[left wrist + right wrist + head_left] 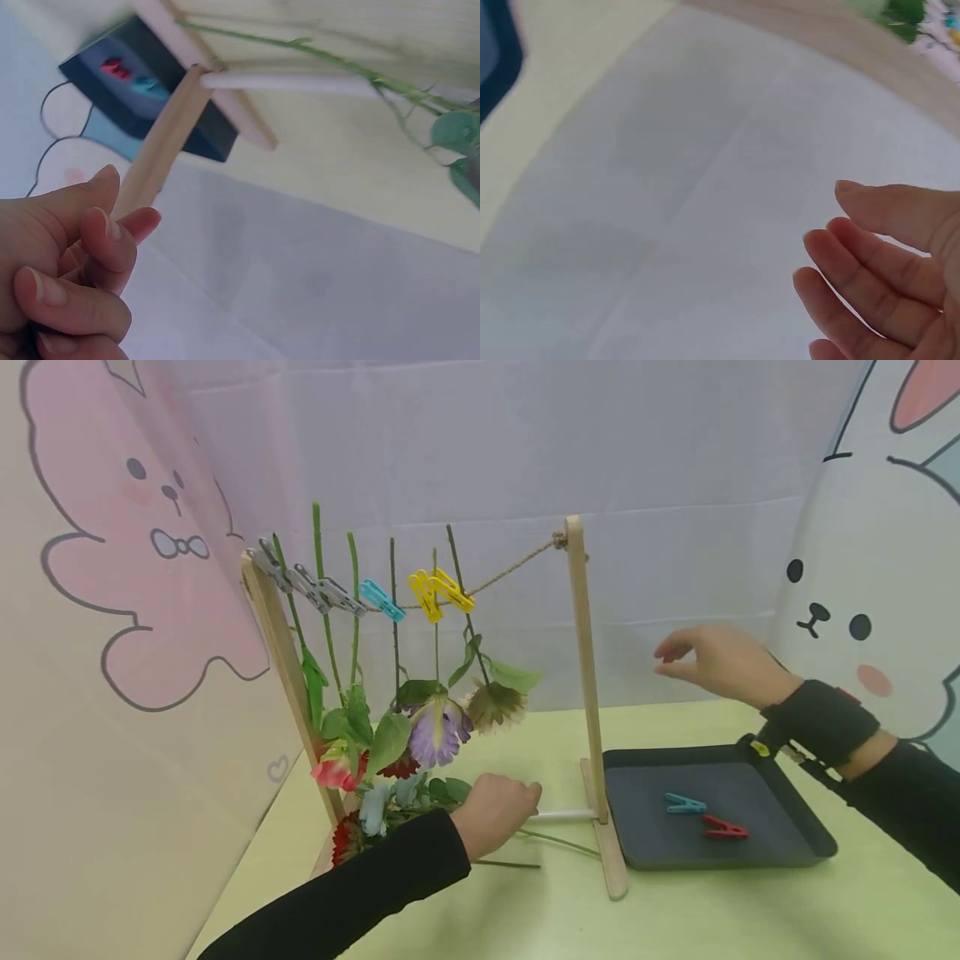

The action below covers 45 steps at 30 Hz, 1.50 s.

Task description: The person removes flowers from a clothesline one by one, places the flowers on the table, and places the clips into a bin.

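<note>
My left hand (495, 814) hovers over the stand's white crossbar (566, 816), its fingers loosely curled around nothing in the left wrist view. Beside it, flowers with pale blue petals (373, 808) and a red flower (347, 839) lie on the table, partly hidden by the sleeve. My right hand (723, 662) is raised above the tray (720, 862), fingers relaxed and holding nothing. From the twine (517, 565) several flowers hang head down, among them a purple flower (438, 731) and a beige flower (497, 706). Grey clothespins (307, 587), a blue clothespin (382, 600) and yellow clothespins (426, 595) grip their stems.
In the dark tray lie a blue clothespin (686, 803) and a red clothespin (724, 827). The stand's right wooden post (585, 668) rises between the hands; its left post (288, 677) is beyond the flowers. A curtain with cartoon animals (675, 460) hangs behind the table.
</note>
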Tool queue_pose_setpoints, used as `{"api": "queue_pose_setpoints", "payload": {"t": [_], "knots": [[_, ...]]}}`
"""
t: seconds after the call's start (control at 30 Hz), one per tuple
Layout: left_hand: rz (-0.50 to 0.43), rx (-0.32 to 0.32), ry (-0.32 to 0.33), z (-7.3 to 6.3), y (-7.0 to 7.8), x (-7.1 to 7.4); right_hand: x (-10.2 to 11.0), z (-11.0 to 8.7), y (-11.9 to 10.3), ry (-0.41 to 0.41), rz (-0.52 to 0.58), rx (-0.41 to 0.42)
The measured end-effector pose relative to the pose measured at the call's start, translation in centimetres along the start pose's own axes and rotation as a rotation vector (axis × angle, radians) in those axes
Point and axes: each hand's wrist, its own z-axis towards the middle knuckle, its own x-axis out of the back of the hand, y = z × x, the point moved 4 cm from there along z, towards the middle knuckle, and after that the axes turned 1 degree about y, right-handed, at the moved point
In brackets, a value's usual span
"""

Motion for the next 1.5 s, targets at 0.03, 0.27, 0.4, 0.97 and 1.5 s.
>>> {"api": "queue_pose_setpoints", "payload": {"t": [0.03, 0.27, 0.4, 0.97, 1.5], "knots": [[-0.005, 0.003, 0.017, 0.0, -0.2, 0.5, 0.7, 0.4, -0.7, 0.018, 0.013, -0.002], [0.02, 0.068, 0.142, 0.1, -2.2, 4.3, 5.7, 2.4, -4.9, 0.378, 0.139, 0.05], [-0.04, 0.163, 0.237, 0.4, -4.8, 6.6, 7.8, 4.1, -6.8, 0.662, 0.219, 0.082], [-0.536, 0.636, 0.319, -0.2, -15.7, 12.1, 8.2, 11.3, -17.7, 0.211, 0.297, 0.117], [-0.59, 0.856, 0.353, 3.6, -15.4, 9.1, 3.7, 13.9, -19.7, 0.007, 0.316, 0.008]]}}
